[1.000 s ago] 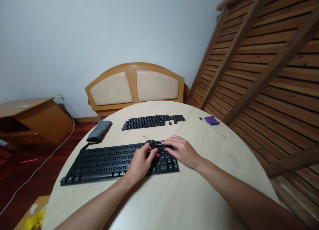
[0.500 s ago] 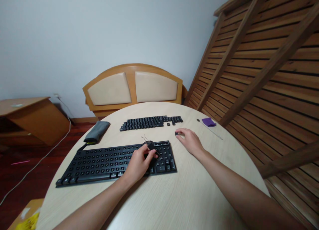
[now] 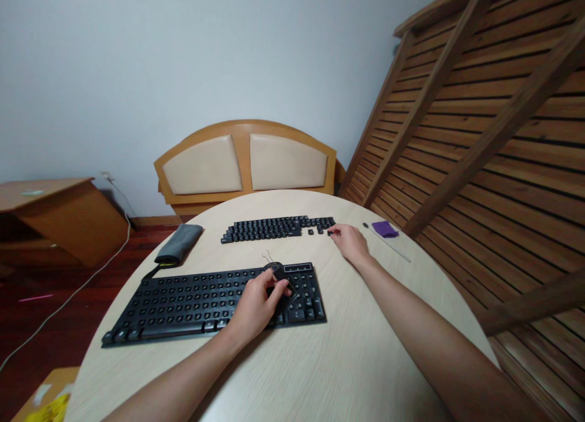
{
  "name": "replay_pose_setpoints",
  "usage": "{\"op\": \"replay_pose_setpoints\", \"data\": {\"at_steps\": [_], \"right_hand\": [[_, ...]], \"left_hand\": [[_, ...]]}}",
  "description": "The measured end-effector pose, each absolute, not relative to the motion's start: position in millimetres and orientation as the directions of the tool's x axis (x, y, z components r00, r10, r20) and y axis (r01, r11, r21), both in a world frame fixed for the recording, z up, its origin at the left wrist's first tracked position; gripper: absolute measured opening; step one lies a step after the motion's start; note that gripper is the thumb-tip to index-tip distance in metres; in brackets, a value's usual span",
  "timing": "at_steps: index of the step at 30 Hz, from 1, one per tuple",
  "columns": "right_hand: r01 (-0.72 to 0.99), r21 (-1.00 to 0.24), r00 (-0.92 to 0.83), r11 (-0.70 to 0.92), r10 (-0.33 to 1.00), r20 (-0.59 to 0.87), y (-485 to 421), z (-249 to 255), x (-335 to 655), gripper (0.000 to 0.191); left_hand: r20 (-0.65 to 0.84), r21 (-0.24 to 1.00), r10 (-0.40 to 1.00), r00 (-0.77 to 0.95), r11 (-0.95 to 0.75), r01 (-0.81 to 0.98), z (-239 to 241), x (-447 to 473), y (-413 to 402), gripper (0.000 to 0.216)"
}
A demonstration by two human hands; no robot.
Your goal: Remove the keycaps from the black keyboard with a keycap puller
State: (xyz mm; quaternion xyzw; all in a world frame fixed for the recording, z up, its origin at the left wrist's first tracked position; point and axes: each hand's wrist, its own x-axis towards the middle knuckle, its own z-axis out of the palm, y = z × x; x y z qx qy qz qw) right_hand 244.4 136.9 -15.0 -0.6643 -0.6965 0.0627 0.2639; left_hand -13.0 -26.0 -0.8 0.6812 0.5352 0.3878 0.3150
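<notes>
My left hand (image 3: 260, 295) is closed on a black keycap puller (image 3: 276, 271) with thin wire prongs pointing away from me. It hovers over the right part of a black keyboard (image 3: 183, 309), whose upper rows show bare switch mounts while a few caps stay along the bottom and right. My right hand (image 3: 351, 242) pinches a small black keycap (image 3: 329, 232) at the right end of a block of removed keycaps (image 3: 260, 228). These lie in rows beyond the keyboard. One loose keycap (image 3: 311, 232) sits just in front of the block.
On the round pale table (image 3: 365, 349) a grey pouch (image 3: 179, 244) lies at the left. To the right are a purple cloth (image 3: 384, 229) and a thin brush (image 3: 386, 242). A wooden headboard (image 3: 247, 160) stands behind; slatted wood panels (image 3: 479, 136) lean at the right.
My right hand has moved away from me and slightly right, carrying the keycap to the row's end. My left hand stays over the keyboard with the puller. The view has shifted slightly.
</notes>
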Motion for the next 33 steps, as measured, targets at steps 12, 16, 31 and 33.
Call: {"op": "replay_pose_setpoints", "data": {"at_steps": [12, 16, 31, 33], "right_hand": [[0.879, -0.448, -0.006, 0.164, 0.943, 0.333, 147, -28, 241, 0.027], [0.871, -0.458, -0.01, 0.177, 0.939, 0.344, 148, -28, 240, 0.027], [0.843, -0.495, -0.094, 0.209, 0.964, 0.248, 132, 16, 230, 0.017], [0.797, -0.541, -0.25, 0.269, 0.962, 0.11, 124, 30, 225, 0.015]], "left_hand": [[0.188, 0.829, 0.974, 0.124, -0.225, 0.513, 1, -13, -28, 0.024], [0.19, 0.821, 0.975, 0.118, -0.223, 0.525, 2, -13, -28, 0.025], [0.216, 0.796, 0.962, 0.166, -0.272, 0.54, 7, -14, -29, 0.032], [0.212, 0.796, 0.962, 0.172, -0.272, 0.54, 7, -15, -29, 0.031]]}}
